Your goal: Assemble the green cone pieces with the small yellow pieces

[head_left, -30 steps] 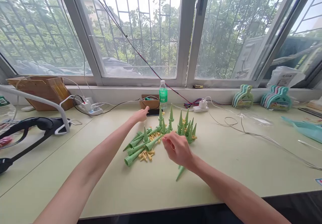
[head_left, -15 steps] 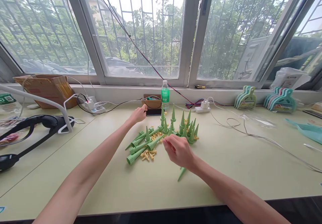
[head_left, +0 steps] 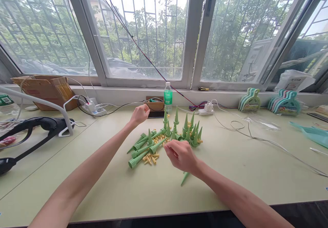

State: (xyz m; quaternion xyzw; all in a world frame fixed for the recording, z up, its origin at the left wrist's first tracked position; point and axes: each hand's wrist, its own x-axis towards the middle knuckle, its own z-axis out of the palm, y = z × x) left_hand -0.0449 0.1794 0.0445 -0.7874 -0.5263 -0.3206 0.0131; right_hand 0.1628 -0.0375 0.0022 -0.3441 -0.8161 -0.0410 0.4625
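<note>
My right hand (head_left: 180, 154) is closed in a fist in front of the pile. The pointed end of a green plant watering spike (head_left: 184, 179) sticks out below it, the rest hidden by the hand. My left hand (head_left: 140, 114) is at the back, beside a black phone (head_left: 157, 114), with fingers curled; what they hold, if anything, is hidden. Between the hands lie several green spikes (head_left: 139, 160) on their sides, with small yellow valve pieces (head_left: 150, 158) among them. More green spikes (head_left: 185, 124) stand point up on their caps behind my right hand.
A small cardboard box (head_left: 155, 104) and a bottle with a green label (head_left: 168, 96) stand by the window. Power strips (head_left: 205, 112) and cables run along the back. Small hangers (head_left: 284, 102) stand at right; a black headset (head_left: 30, 129) and a carton (head_left: 47, 91) are at left.
My left hand has drawn back slightly to the left from the phone, its fingers more curled. My right hand, still closed, has shifted only slightly; the green spikes and yellow pieces look unchanged.
</note>
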